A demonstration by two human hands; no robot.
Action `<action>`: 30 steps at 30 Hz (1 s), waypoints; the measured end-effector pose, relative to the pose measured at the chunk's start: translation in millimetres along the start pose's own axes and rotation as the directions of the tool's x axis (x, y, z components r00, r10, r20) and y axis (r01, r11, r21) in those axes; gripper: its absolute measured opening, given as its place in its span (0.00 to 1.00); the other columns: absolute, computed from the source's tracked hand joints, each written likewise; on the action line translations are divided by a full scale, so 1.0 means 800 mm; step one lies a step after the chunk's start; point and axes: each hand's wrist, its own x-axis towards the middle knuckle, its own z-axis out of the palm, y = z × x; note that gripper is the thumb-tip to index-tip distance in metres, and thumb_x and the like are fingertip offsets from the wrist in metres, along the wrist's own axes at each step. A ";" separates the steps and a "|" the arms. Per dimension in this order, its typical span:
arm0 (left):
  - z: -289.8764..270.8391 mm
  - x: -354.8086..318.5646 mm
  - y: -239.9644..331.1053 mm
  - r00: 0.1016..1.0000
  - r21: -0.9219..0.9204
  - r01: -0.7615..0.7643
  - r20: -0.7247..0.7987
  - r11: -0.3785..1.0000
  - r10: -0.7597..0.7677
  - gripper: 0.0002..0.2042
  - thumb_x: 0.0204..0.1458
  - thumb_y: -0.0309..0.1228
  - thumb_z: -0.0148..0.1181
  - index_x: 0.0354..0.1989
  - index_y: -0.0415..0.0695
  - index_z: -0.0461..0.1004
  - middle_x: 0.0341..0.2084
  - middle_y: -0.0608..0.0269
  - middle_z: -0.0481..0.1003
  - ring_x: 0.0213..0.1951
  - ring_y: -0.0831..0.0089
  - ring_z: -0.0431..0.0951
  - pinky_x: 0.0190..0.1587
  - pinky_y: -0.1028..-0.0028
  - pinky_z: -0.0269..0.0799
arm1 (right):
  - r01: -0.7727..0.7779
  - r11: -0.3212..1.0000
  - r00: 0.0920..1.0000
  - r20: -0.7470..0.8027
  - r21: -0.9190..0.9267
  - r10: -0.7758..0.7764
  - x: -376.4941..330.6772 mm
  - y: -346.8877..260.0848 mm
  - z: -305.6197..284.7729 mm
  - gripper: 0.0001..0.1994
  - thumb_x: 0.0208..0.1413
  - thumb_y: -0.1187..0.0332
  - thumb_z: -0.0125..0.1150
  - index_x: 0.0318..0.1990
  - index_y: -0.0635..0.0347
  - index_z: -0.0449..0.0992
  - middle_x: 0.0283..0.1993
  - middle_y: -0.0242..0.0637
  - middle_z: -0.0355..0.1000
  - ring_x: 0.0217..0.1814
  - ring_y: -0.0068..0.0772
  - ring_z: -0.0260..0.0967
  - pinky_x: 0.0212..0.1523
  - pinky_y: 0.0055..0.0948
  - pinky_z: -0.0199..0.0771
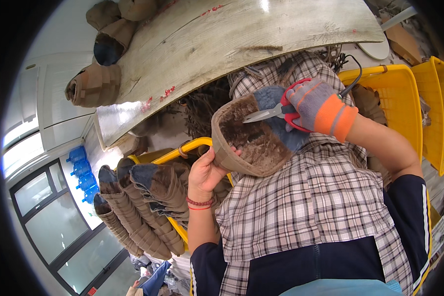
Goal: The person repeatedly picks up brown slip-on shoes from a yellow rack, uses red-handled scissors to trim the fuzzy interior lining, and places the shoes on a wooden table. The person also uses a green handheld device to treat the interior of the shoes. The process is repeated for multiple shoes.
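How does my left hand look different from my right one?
Your left hand is bare, with red bracelets at the wrist; your right hand wears a gray-and-orange glove. The left hand grips a fur-lined piece, while the right hand holds red-handled scissors. Both hands are occupied.

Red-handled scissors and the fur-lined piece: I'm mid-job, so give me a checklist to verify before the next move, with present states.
1. Fur-lined piece held: ok; the left hand grips its rim on the left.
2. Scissors in hand: ok; the right hand holds the red handles.
3. Blades apart from the left fingertips: ok; a gap shows between them in this view.
4. Blades off the lining: cannot tell; they lie over it, but contact is unclear.
5. Both hands gloved: not ok; the right wears a grey and orange glove, the left is bare.
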 end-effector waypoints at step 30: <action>-0.002 -0.014 -0.028 0.982 0.036 -0.186 -0.014 0.982 0.186 0.21 0.59 0.30 0.54 0.58 0.33 0.62 0.55 0.41 0.67 0.53 0.58 0.72 0.60 0.62 0.66 | 0.399 0.914 0.882 0.302 -0.069 -0.362 0.026 -0.055 -0.045 0.06 0.40 0.64 0.64 0.26 0.52 0.82 0.23 0.34 0.75 0.26 0.37 0.73 0.25 0.36 0.70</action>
